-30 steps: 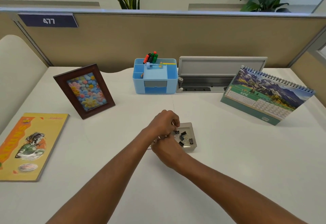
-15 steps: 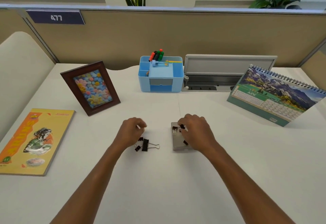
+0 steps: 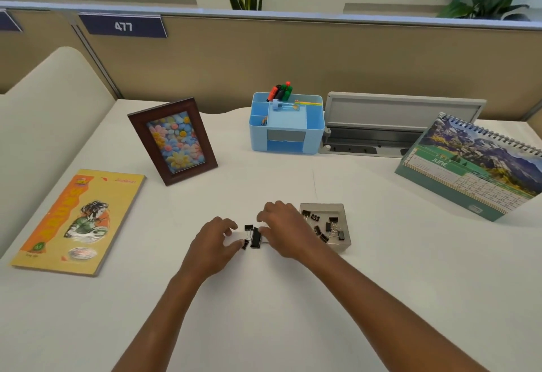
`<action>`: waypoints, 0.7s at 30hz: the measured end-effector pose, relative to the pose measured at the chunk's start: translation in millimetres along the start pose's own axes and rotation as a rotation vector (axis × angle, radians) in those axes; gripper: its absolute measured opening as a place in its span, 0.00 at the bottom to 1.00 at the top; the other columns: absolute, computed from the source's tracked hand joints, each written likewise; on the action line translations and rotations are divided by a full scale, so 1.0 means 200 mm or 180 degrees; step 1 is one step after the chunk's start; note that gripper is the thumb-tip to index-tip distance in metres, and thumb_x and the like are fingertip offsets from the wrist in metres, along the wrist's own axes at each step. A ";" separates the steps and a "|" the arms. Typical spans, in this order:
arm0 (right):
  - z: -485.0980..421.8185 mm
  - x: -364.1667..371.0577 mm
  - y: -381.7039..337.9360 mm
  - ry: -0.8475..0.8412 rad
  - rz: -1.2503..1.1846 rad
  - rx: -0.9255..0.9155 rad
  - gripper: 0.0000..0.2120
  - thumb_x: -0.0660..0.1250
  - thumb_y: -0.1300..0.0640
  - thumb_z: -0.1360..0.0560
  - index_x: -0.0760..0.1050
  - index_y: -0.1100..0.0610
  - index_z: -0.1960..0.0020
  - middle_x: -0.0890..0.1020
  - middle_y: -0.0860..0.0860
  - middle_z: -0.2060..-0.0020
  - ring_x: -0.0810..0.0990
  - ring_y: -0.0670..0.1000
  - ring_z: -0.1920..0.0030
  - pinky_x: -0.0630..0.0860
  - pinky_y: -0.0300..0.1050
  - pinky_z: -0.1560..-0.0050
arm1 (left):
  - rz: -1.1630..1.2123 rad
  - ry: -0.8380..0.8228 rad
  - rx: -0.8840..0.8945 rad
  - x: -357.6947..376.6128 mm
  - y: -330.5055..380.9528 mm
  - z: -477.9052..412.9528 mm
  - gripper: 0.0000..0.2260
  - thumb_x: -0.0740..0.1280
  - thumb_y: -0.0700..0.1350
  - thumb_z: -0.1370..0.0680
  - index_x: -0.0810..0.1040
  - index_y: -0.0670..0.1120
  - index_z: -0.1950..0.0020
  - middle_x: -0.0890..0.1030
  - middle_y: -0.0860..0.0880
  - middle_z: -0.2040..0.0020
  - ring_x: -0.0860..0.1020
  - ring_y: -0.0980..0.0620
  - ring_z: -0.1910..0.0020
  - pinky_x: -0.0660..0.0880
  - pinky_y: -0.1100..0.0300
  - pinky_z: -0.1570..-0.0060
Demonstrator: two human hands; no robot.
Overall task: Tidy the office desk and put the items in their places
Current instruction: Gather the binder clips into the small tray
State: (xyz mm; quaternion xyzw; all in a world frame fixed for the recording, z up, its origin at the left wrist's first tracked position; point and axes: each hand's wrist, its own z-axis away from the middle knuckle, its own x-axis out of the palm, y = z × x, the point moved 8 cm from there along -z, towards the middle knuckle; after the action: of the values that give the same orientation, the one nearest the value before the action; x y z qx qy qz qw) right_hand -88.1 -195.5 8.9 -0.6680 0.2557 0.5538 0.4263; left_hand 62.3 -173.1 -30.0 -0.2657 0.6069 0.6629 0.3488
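Observation:
Three loose black binder clips lie on the white desk: a large one (image 3: pixel 255 238) and two small ones (image 3: pixel 248 227) (image 3: pixel 245 244). My left hand (image 3: pixel 214 242) rests just left of them, fingers apart, thumb tip touching the nearest small clip. My right hand (image 3: pixel 284 228) hovers just right of them, fingers spread, thumb against the large clip. To the right of my right hand stands a clear plastic box (image 3: pixel 337 207) with several black binder clips inside.
A yellow book (image 3: pixel 79 219) lies at the left and a flower picture frame (image 3: pixel 173 140) stands behind it. A blue desk organizer (image 3: pixel 287 128) with markers, a grey tray (image 3: pixel 390 125) and a June desk calendar (image 3: pixel 475 166) stand along the back.
My right hand has left the clear box and moved left to the loose clips. My left hand has stayed beside them with its fingers more spread.

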 end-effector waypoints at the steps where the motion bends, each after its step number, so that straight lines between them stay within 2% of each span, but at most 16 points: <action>1: -0.03 0.03 -0.03 -0.0122 0.0003 -0.0052 0.10 0.62 0.55 0.22 0.77 0.58 0.44 0.78 0.54 0.48 0.74 0.56 0.47 0.69 0.51 0.48 | -0.0148 -0.0074 -0.0006 0.01 0.00 0.02 0.15 0.72 0.52 0.28 0.74 0.54 0.44 0.75 0.56 0.53 0.73 0.56 0.54 0.73 0.58 0.54; 3: -0.09 0.08 -0.07 -0.0319 0.0023 -0.0103 0.10 0.63 0.55 0.22 0.77 0.57 0.43 0.78 0.54 0.48 0.75 0.57 0.47 0.69 0.50 0.49 | -0.0411 -0.0229 -0.0030 0.04 0.00 0.04 0.19 0.72 0.56 0.28 0.73 0.54 0.41 0.73 0.57 0.49 0.72 0.56 0.50 0.72 0.59 0.53; 5: -0.12 0.12 -0.09 -0.0494 0.0071 -0.0103 0.10 0.64 0.55 0.22 0.77 0.57 0.43 0.78 0.54 0.49 0.75 0.58 0.49 0.69 0.49 0.53 | -0.0598 -0.0275 -0.0003 0.06 0.01 0.05 0.19 0.71 0.56 0.28 0.73 0.53 0.41 0.73 0.57 0.48 0.72 0.56 0.49 0.72 0.60 0.54; 9: -0.17 0.14 -0.13 -0.0681 0.0259 -0.0025 0.08 0.66 0.64 0.27 0.77 0.59 0.48 0.77 0.55 0.51 0.77 0.58 0.54 0.64 0.46 0.60 | -0.0635 -0.0084 0.0179 0.06 0.05 0.04 0.09 0.69 0.50 0.25 0.77 0.50 0.47 0.74 0.55 0.52 0.73 0.53 0.52 0.72 0.58 0.58; 12: -0.18 0.16 -0.15 -0.0825 0.0231 0.0010 0.08 0.67 0.67 0.29 0.74 0.61 0.50 0.76 0.57 0.50 0.75 0.57 0.58 0.64 0.46 0.62 | -0.0627 -0.0041 0.0339 0.07 0.08 0.03 0.03 0.68 0.45 0.25 0.79 0.48 0.52 0.76 0.53 0.55 0.74 0.50 0.55 0.73 0.55 0.59; 16: -0.17 0.15 -0.14 -0.0778 0.0231 0.0040 0.09 0.67 0.64 0.28 0.74 0.62 0.49 0.75 0.58 0.49 0.77 0.60 0.54 0.63 0.47 0.61 | -0.0710 -0.0126 0.0271 0.09 0.08 0.02 0.03 0.67 0.44 0.24 0.80 0.48 0.55 0.76 0.53 0.58 0.74 0.50 0.57 0.73 0.55 0.60; 19: -0.16 0.15 -0.12 -0.0668 0.0210 0.0091 0.06 0.64 0.65 0.28 0.73 0.62 0.50 0.75 0.57 0.50 0.77 0.61 0.56 0.62 0.47 0.62 | -0.0502 -0.0169 0.0177 0.08 0.06 0.01 0.02 0.69 0.47 0.25 0.79 0.49 0.54 0.75 0.54 0.58 0.74 0.54 0.58 0.71 0.60 0.61; 21: -0.16 0.14 -0.11 -0.0601 0.0126 0.0163 0.05 0.63 0.66 0.27 0.73 0.62 0.51 0.75 0.58 0.50 0.76 0.60 0.58 0.61 0.47 0.63 | -0.0371 -0.0224 0.0117 0.08 0.05 0.02 0.06 0.71 0.49 0.26 0.78 0.51 0.52 0.75 0.56 0.57 0.74 0.57 0.58 0.69 0.63 0.61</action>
State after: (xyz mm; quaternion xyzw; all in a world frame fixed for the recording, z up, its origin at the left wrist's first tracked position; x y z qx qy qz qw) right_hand -46.7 -208.9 -11.3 -0.5966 0.2416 0.6158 0.4544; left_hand 44.5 -167.7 -36.4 -0.2706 0.5898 0.6391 0.4127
